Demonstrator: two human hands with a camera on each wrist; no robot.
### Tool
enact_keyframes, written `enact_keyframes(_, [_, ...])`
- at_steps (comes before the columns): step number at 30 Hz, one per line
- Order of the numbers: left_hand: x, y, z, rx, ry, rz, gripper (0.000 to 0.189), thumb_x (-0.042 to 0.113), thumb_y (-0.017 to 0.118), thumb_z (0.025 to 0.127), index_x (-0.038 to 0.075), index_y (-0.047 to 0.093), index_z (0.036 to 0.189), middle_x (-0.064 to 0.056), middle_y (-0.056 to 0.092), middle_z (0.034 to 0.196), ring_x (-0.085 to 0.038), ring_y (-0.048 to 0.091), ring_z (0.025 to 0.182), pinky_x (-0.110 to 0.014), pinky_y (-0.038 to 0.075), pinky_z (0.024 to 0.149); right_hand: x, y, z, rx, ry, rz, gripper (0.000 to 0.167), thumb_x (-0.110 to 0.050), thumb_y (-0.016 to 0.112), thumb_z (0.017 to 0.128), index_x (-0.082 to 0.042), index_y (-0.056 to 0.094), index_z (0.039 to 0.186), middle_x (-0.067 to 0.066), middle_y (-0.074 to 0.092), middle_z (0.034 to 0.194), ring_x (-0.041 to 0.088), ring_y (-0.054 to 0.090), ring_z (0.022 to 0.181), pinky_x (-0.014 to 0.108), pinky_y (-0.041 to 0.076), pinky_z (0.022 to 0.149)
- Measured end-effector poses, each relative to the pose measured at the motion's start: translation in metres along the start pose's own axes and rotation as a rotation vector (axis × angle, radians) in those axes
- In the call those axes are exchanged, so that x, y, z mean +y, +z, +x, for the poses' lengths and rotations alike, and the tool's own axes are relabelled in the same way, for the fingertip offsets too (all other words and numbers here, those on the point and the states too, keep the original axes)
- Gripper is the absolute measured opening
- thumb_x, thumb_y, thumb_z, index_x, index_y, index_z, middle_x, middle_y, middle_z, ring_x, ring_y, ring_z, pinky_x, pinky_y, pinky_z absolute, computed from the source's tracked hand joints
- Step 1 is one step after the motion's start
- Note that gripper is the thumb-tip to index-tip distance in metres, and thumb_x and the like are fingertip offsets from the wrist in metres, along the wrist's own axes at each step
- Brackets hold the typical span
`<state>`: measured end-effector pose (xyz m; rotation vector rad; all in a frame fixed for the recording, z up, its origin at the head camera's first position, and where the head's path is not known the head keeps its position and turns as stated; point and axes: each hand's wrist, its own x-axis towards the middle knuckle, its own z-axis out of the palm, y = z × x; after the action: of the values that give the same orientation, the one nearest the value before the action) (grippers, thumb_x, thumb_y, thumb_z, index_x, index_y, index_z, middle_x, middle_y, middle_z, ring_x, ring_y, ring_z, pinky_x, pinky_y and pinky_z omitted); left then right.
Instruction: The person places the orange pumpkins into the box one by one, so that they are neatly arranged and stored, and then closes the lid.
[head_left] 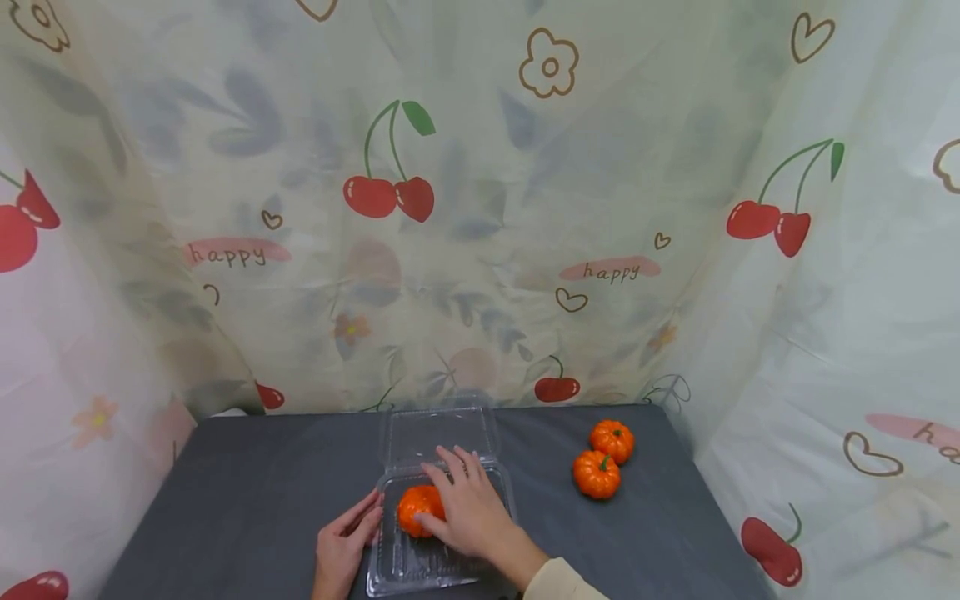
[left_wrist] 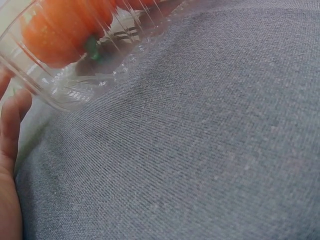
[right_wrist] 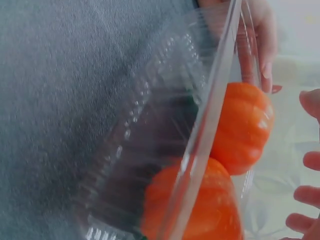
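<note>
A clear plastic box [head_left: 405, 571] stands on the dark cloth with its lid [head_left: 438, 433] folded back. My left hand [head_left: 343, 542] touches the box's left side, its fingers fairly straight at the rim. Over the box, my right hand [head_left: 472, 510] has its fingers spread apart; the right wrist view shows a gap between them and the contents. Inside lie two small orange pumpkins: one pumpkin [right_wrist: 245, 127] by the left wall and another pumpkin [right_wrist: 195, 205] nearer that camera. From the head view, my right hand partly covers one pumpkin [head_left: 418, 510] and hides the other.
Two more orange pumpkins sit close together at the right of the table, the rear pumpkin [head_left: 611, 440] just behind the front pumpkin [head_left: 597, 475]. Dark grey cloth [head_left: 247, 500] covers the table. A cherry-print curtain [head_left: 465, 250] hangs behind it and along both sides.
</note>
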<state>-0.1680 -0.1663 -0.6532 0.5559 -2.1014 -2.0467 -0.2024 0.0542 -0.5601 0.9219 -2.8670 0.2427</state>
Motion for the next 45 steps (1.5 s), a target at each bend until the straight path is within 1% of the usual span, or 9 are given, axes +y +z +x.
enact_keyframes(4, [0.001,0.0,0.001,0.001,0.006,-0.002,0.051,0.036,0.085,0.083,0.011,0.074,0.126,-0.002,0.079,0.11,-0.006,0.071,0.072,-0.024,0.059,0.061,0.006,-0.001,0.0,0.011,0.014,-0.007,0.069,-0.067,0.052,0.097,-0.026,0.045,0.151,0.009,0.037,0.162,0.036,0.038,0.146,0.06,0.036,0.119])
enact_keyframes(11, [0.002,0.001,0.0,0.007,0.009,-0.004,0.047,0.03,0.085,0.085,0.01,0.074,0.125,-0.006,0.078,0.112,-0.007,0.072,0.071,-0.024,0.059,0.061,0.014,0.0,-0.003,-0.018,0.056,-0.01,0.072,-0.071,0.047,0.097,-0.029,0.04,0.155,0.01,0.033,0.165,0.036,0.036,0.148,0.063,0.032,0.12])
enact_keyframes(16, [0.001,0.0,-0.001,0.026,0.014,0.013,0.045,0.032,0.085,0.084,0.011,0.076,0.123,0.001,0.08,0.105,-0.006,0.069,0.068,-0.023,0.057,0.06,0.02,0.0,-0.006,-0.057,0.096,0.006,0.073,-0.072,0.045,0.097,-0.03,0.038,0.157,0.009,0.03,0.167,0.036,0.033,0.15,0.064,0.028,0.122])
enact_keyframes(20, [0.0,0.0,-0.002,0.039,0.024,0.024,0.042,0.032,0.086,0.083,0.012,0.077,0.12,0.005,0.08,0.102,-0.007,0.068,0.065,-0.023,0.057,0.059,0.025,0.0,-0.008,-0.064,0.123,0.021,0.072,-0.071,0.044,0.098,-0.03,0.037,0.157,0.01,0.029,0.167,0.037,0.031,0.15,0.065,0.026,0.122])
enact_keyframes(29, [-0.001,-0.001,-0.002,0.051,0.017,0.023,0.043,0.034,0.086,0.083,0.012,0.078,0.119,0.007,0.08,0.1,-0.007,0.067,0.065,-0.023,0.057,0.059,0.038,-0.001,-0.013,-0.047,0.152,0.07,0.071,-0.069,0.043,0.1,-0.028,0.037,0.157,0.011,0.026,0.168,0.045,0.027,0.152,0.07,0.022,0.121])
enact_keyframes(33, [-0.002,0.0,-0.002,0.052,0.037,0.011,0.04,0.03,0.086,0.084,0.011,0.078,0.118,0.001,0.08,0.104,-0.007,0.068,0.065,-0.024,0.057,0.059,0.044,-0.003,-0.017,-0.038,0.164,0.071,0.075,-0.073,0.04,0.098,-0.03,0.034,0.159,0.012,0.023,0.17,0.047,0.022,0.154,0.072,0.019,0.121])
enact_keyframes(38, [-0.001,0.001,-0.002,0.049,0.033,0.014,0.04,0.03,0.085,0.084,0.011,0.078,0.118,-0.003,0.08,0.108,-0.008,0.068,0.065,-0.024,0.057,0.058,0.052,-0.003,-0.022,-0.049,0.213,0.091,0.08,-0.075,0.045,0.095,-0.034,0.028,0.162,0.012,0.014,0.173,0.05,0.01,0.156,0.075,0.013,0.12])
enact_keyframes(40, [-0.001,0.001,-0.001,0.045,0.021,0.023,0.042,0.032,0.085,0.084,0.011,0.077,0.119,-0.002,0.08,0.107,-0.008,0.068,0.065,-0.024,0.057,0.059,0.055,-0.002,-0.024,-0.041,0.232,0.087,0.082,-0.076,0.047,0.094,-0.034,0.027,0.162,0.012,0.013,0.173,0.052,0.009,0.156,0.076,0.012,0.119])
enact_keyframes(45, [-0.001,0.001,-0.001,0.04,0.032,0.0,0.041,0.03,0.085,0.084,0.01,0.077,0.119,0.007,0.08,0.101,-0.008,0.067,0.064,-0.024,0.057,0.058,0.065,0.0,-0.029,-0.009,0.253,0.056,0.086,-0.08,0.042,0.092,-0.033,0.028,0.162,0.014,0.016,0.172,0.053,0.012,0.155,0.076,0.013,0.119])
